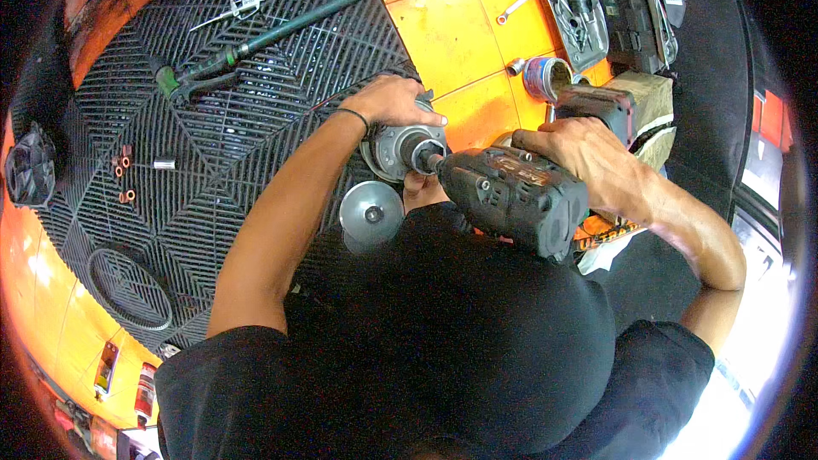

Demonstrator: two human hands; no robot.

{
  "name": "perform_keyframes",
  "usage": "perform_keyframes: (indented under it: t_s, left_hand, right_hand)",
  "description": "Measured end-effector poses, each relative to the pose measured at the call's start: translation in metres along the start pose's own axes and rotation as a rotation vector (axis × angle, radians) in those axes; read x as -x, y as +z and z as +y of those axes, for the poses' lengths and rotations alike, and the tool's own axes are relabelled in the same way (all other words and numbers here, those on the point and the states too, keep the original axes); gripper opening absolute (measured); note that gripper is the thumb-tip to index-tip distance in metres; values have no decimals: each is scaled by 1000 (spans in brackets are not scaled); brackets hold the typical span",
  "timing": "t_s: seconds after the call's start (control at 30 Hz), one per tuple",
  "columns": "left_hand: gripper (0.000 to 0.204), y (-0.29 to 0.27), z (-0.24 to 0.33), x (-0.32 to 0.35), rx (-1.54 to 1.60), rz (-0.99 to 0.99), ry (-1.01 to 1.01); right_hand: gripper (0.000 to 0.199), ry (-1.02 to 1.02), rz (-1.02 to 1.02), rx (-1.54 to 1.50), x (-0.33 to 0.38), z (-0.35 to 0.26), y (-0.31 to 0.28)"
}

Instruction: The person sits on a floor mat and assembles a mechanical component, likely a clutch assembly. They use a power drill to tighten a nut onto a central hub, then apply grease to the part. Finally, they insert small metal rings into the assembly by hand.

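Note:
My right hand (pixel 588 153) is wrapped round the handle of a black cordless impact wrench (pixel 515 196), its battery pack (pixel 601 111) showing beyond the hand. The wrench's socket (pixel 423 153) meets the middle of a round grey metal part (pixel 388 152) that looks like a hub or housing. Over the far side of that part my left hand (pixel 388 102) is closed, steadying it with thumb and fingers; some fingers are hidden. Just below sits a shiny, dish-shaped metal piece (pixel 372 211) with a small centre hole. A patch of bare skin shows beside it, its source unclear.
A green-ended air hose (pixel 256 38) and a blow gun (pixel 247 4) lie on the black ribbed mat (pixel 170 230). Copper-coloured rings (pixel 125 162), a metal sleeve (pixel 164 164) and a large ring (pixel 129 288) are at left. An open tin (pixel 547 78), a spanner (pixel 521 2) and a tool tray (pixel 575 8) stand far right.

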State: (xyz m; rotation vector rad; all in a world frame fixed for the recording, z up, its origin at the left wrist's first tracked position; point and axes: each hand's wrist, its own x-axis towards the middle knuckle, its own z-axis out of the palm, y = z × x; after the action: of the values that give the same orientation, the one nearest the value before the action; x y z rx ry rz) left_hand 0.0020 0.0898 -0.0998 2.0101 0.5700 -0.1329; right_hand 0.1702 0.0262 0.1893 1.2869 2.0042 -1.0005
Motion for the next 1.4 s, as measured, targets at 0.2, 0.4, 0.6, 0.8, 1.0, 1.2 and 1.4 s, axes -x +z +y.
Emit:
perform_keyframes:
  t_s: [0.2, 0.4, 0.6, 0.8, 1.0, 1.2, 1.4]
  left_hand:
    - [87, 4, 1, 1, 46, 40, -79]
    - [82, 12, 2, 9, 80, 167, -191]
    - [80, 28, -15, 7, 176, 173, -211]
    - [99, 19, -24, 7, 233, 56, -119]
    - [102, 22, -26, 22, 301, 219, -119]
    - [87, 19, -12, 33, 313, 292, -179]
    - [96, 21, 7, 42, 303, 347, -296]
  right_hand:
    - [51, -26, 110, -9, 15, -3, 22]
    - [53, -84, 90, -327, 34, -15, 63]
    - [38, 370, -42, -586, 24, -50, 60]
    - [44, 68, 238, -487, 34, -40, 85]
    - [53, 85, -129, -134, -1, -25, 3]
    - [40, 12, -193, 295, -35, -21, -21]
    - [48, 61, -245, 86, -30, -18, -12]
